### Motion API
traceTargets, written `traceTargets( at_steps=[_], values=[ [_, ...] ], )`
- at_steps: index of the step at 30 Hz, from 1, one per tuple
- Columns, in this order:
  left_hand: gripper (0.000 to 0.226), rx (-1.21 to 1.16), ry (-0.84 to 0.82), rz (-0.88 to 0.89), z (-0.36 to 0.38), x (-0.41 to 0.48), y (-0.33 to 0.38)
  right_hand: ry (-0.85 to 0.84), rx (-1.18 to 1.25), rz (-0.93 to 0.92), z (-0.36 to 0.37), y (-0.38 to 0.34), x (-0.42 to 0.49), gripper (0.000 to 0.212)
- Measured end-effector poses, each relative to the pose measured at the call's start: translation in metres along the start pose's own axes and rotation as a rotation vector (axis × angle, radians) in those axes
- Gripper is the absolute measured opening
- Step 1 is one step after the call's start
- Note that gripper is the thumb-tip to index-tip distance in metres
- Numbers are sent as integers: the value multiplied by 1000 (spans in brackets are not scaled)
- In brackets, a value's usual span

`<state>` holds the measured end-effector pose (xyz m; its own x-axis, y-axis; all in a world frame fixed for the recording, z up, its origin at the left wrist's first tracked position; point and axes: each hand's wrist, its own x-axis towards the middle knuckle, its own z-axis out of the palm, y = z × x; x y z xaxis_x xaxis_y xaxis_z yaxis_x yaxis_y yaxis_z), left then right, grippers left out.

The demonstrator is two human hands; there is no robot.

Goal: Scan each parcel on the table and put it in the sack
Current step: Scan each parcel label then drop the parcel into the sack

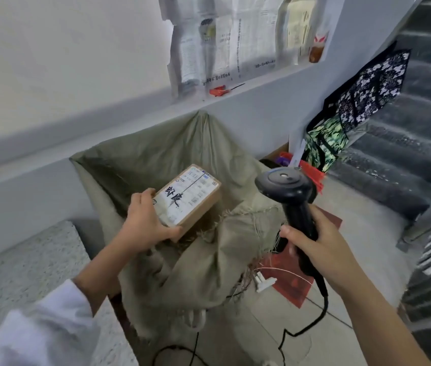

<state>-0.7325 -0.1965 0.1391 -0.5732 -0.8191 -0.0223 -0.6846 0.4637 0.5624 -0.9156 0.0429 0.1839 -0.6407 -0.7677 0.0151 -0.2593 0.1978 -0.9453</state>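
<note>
Against the grey wall the woven sack gapes. Your left hand pinches the cardboard parcel by its near end, above the sack mouth; it seems stiff and light. Your right hand grips the barcode scanner

Grey wall, tiled floor, perhaps stairs right.

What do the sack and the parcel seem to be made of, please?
Sack: coarse woven fabric, olive, matt, probably jute or woven plastic; its rim frays into loose threads. Parcel: brown cardboard, matt, with a white printed paper label on top.
</note>
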Motion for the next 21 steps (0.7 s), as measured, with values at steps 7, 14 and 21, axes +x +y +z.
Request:
traceTargets(
  at_steps=[7, 14, 21],
  values=[
    [105, 76, -173, -150, 33, 106, -10, -169, 33, 16, -11, 16, 86, 27],
    [106, -16, -338, -433, 100, 173, -37, -278, 61, 76, -23, 33, 163, 30],
    [114, 31, -447, -475, 147, 204, -60, -344, 52, 134, -2, 46, 209, 27]
  ],
)
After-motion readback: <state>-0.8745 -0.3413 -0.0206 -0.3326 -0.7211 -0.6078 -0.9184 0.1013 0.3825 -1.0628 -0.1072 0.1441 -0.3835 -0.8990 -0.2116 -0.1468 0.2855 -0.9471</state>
